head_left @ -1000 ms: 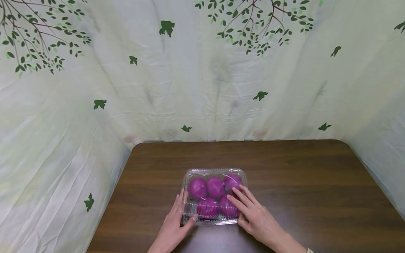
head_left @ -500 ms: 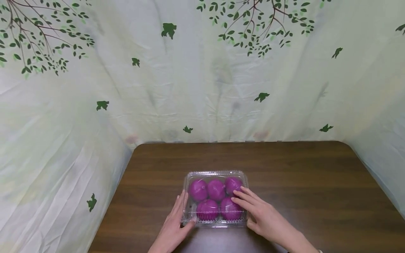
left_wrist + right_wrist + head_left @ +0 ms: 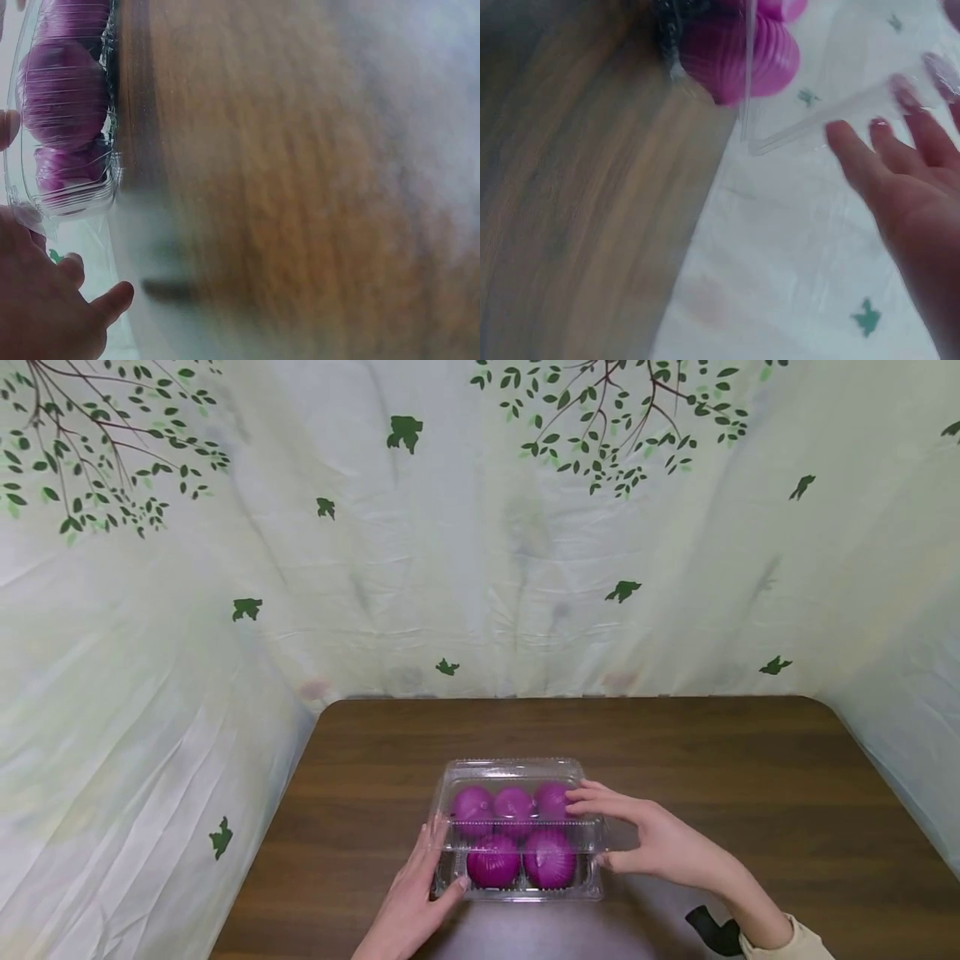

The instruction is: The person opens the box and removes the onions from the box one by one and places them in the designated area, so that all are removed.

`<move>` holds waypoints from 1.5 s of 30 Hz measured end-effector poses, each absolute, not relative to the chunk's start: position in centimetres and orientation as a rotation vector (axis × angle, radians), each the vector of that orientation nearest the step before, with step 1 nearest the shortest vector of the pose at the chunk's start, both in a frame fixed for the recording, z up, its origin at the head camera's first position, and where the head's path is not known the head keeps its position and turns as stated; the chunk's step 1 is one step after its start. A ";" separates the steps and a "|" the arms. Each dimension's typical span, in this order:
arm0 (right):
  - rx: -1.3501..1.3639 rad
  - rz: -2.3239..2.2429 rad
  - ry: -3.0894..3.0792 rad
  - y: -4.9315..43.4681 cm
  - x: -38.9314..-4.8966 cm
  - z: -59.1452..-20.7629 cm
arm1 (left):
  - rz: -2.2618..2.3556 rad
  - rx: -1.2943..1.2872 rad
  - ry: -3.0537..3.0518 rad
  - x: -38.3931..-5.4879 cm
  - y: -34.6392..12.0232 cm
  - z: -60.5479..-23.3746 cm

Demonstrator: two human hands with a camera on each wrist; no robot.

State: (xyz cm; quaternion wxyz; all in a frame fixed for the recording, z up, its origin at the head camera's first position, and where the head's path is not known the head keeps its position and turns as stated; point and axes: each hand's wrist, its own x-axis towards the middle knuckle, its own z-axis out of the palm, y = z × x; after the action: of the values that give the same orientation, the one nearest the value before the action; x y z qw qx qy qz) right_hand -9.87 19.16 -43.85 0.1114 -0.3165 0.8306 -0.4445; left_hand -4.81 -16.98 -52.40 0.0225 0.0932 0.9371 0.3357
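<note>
A clear plastic clamshell box (image 3: 525, 893) sits on the table with several red onions (image 3: 550, 858) inside. Its lid (image 3: 517, 768) is tilted up at the front, leaving the near onions uncovered. Along the box's left side lie the straight fingers of my left hand (image 3: 408, 893), the thumb at the front left corner. My right hand (image 3: 656, 843) holds the raised lid at its right side, fingertips over the top and thumb by the front corner. In the right wrist view, the fingers (image 3: 859, 154) touch the lid edge; the thumb is out of that view.
The brown wooden table (image 3: 750, 793) extends behind the box and to both sides. A pale curtain with green leaf prints (image 3: 487, 568) stands along its far edge. A black piece (image 3: 712, 931) shows beside the right sleeve (image 3: 787, 943).
The lid has come up at the front, where before it lay closed over the onions. My right hand has moved right and up with it. The left hand has stayed at the box's left side.
</note>
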 end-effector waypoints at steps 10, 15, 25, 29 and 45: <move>-0.631 -1.990 2.395 18.2 -12.8 -43.7 | 1.077 0.343 2.937 -4.9 -16.9 -52.5; -0.544 -2.111 2.436 16.9 -13.6 -43.7 | 1.099 0.357 2.939 -4.9 -16.9 -52.6; -0.403 -2.087 2.514 15.3 -14.5 -44.5 | 1.119 0.390 2.942 -4.9 -16.9 -53.0; -0.397 -2.042 2.442 15.2 -14.6 -45.2 | 1.107 0.384 2.954 -5.0 -17.0 -53.0; -0.294 -1.900 2.490 15.1 -14.1 -46.6 | 1.110 0.352 2.929 -4.9 -17.0 -52.7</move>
State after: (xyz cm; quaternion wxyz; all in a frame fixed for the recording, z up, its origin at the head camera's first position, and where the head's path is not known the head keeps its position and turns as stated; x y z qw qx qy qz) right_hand -14.09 15.10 -46.61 -0.0020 -0.0934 0.7916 -0.6039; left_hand -4.93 -16.98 -52.75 -0.0053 0.1117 0.9293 0.3521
